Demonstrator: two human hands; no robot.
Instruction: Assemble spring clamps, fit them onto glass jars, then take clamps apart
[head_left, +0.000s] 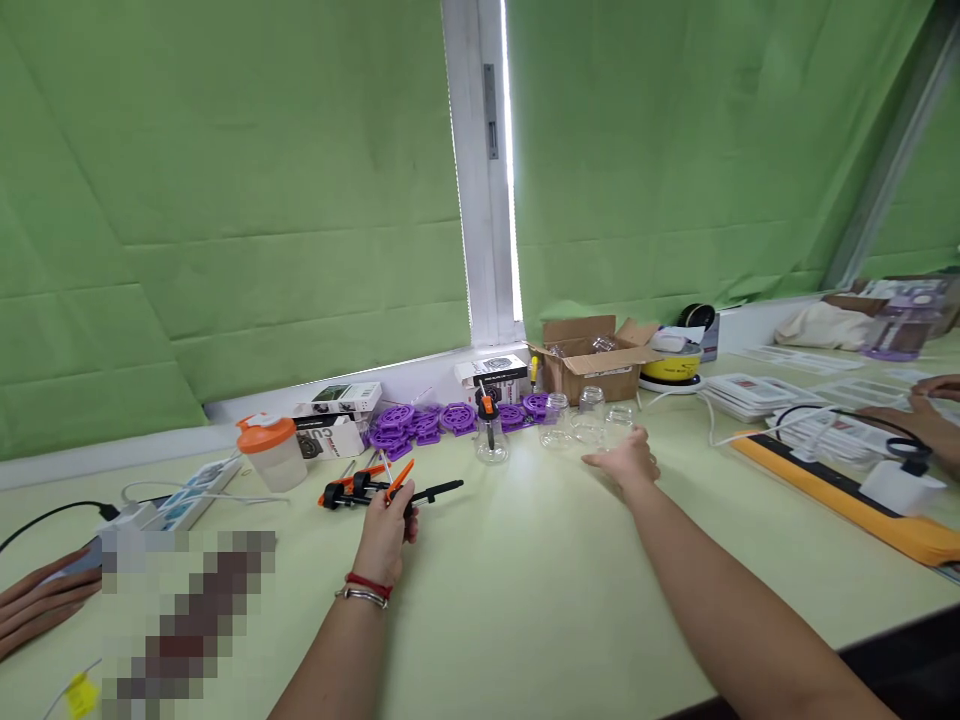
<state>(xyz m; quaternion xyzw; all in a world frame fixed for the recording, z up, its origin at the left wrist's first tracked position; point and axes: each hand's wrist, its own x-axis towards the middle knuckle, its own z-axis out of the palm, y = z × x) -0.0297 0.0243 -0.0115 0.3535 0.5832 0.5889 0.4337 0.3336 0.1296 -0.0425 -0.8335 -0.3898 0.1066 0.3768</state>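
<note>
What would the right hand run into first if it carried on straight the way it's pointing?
Probably the rightmost clear jar, just beyond the right hand, with the open cardboard box behind. One view leaves the gap unclear; they may already touch.

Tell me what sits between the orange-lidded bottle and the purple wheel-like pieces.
Printed boxes, one on top of another, sit between the orange-lidded bottle and the purple pieces in the head view.

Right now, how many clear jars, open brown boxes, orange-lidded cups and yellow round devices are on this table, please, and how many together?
Clear jars: 4
Open brown box: 1
Orange-lidded cup: 1
Yellow round device: 1
Total: 7
</note>
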